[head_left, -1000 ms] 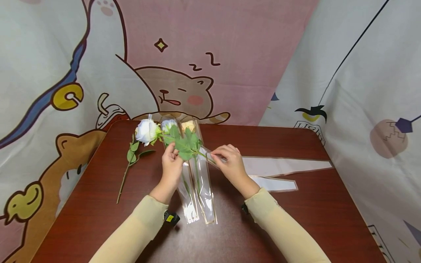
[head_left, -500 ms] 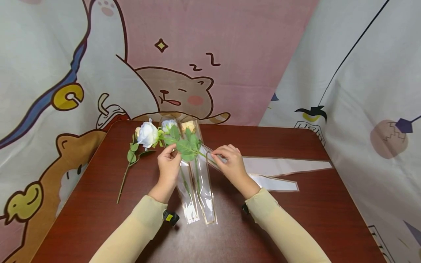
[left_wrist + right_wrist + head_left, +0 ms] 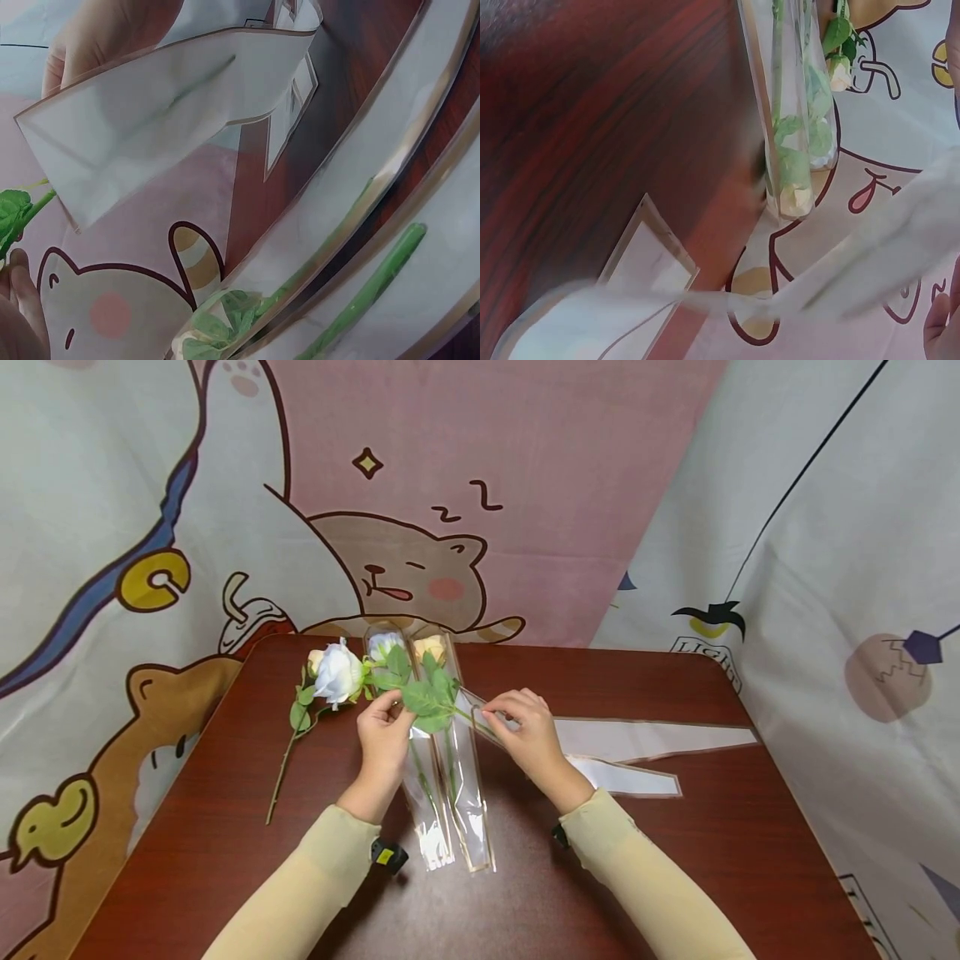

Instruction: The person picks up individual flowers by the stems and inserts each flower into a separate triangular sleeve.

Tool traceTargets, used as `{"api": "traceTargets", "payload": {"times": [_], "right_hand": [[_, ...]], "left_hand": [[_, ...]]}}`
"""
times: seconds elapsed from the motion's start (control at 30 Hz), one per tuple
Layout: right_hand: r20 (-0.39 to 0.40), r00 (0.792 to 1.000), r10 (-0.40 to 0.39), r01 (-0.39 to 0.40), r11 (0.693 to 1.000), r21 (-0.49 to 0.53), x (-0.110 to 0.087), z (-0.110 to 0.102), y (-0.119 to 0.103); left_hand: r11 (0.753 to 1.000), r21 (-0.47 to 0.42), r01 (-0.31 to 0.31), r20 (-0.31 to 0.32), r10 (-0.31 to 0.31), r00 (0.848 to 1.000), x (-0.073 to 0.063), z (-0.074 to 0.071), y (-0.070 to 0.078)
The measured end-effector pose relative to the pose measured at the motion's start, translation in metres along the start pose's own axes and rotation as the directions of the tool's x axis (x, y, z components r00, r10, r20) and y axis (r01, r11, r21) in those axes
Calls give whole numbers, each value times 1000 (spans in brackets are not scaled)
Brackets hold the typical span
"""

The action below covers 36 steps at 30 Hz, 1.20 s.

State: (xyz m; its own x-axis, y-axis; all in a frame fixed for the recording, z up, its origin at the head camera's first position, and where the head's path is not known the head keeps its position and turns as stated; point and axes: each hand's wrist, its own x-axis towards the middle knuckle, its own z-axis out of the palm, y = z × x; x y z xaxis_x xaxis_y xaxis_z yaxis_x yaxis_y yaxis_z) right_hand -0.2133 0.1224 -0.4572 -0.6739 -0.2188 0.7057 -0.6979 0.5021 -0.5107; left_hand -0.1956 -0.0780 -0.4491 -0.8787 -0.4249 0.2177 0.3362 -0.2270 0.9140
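My left hand pinches a pale blue-white rose near its leaves; the bloom points left. My right hand pinches the edge of a clear, brown-edged flower sleeve at its open end. In the left wrist view the rose's green stem enters that opening, and its darker length shows through the film. Parts of the fingers on both hands are hidden. Between my hands and the table lie two sleeved roses, one bluish and one yellow.
A cream rose with a bare stem lies at the left of the brown table. Tapering pale sleeve ends stretch to the right. A printed cartoon cloth hangs behind.
My left hand has shifted slightly left along the rose, and the bloom has moved a little right and down. My right hand has stayed almost still at the sleeve's opening.
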Motion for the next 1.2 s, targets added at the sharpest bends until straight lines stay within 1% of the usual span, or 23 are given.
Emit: {"api": "traceTargets", "payload": {"times": [0.07, 0.13, 0.27, 0.37, 0.6, 0.67, 0.77, 0.87, 0.93, 1.03, 1.2], "right_hand": [[3, 1000, 0, 0, 1000, 6, 0, 1, -1], [8, 1000, -1, 1, 1000, 11, 1, 1, -3], [7, 1000, -13, 13, 1000, 11, 3, 3, -6], [1, 1000, -26, 26, 1000, 4, 5, 4, -8], [-9, 999, -33, 33, 999, 3, 7, 4, -11], [-11, 999, -32, 32, 999, 3, 7, 4, -11], [-12, 1000, -22, 22, 1000, 1, 6, 3, -11], [-11, 1000, -10, 10, 1000, -8, 5, 3, -10], [-9, 1000, -5, 5, 1000, -13, 4, 3, -9], [-10, 1000, -5, 5, 1000, -13, 3, 2, -8], [-11, 1000, -6, 6, 1000, -12, 2, 1, -7]], "left_hand": [[1000, 11, 2, -8, -2, 1000, -1, 1, -1], [999, 39, -10, -9, 11, 1000, -2, 2, -2], [995, 99, -23, 36, 20, 999, -9, 6, 12], [992, 124, -17, 77, 8, 997, -15, 10, 23], [986, 167, -9, 116, -11, 993, -21, 14, 21], [984, 175, -18, 120, -4, 993, -21, 14, 20], [986, 162, -35, 125, 15, 992, -17, 12, 10], [991, 132, -23, 120, 7, 993, -14, 9, 0], [993, 114, 7, 114, -20, 993, -13, 8, -5], [995, 75, 65, 102, -73, 992, -12, 7, -7], [987, -47, 154, 70, -151, 986, -10, 7, -5]]}}
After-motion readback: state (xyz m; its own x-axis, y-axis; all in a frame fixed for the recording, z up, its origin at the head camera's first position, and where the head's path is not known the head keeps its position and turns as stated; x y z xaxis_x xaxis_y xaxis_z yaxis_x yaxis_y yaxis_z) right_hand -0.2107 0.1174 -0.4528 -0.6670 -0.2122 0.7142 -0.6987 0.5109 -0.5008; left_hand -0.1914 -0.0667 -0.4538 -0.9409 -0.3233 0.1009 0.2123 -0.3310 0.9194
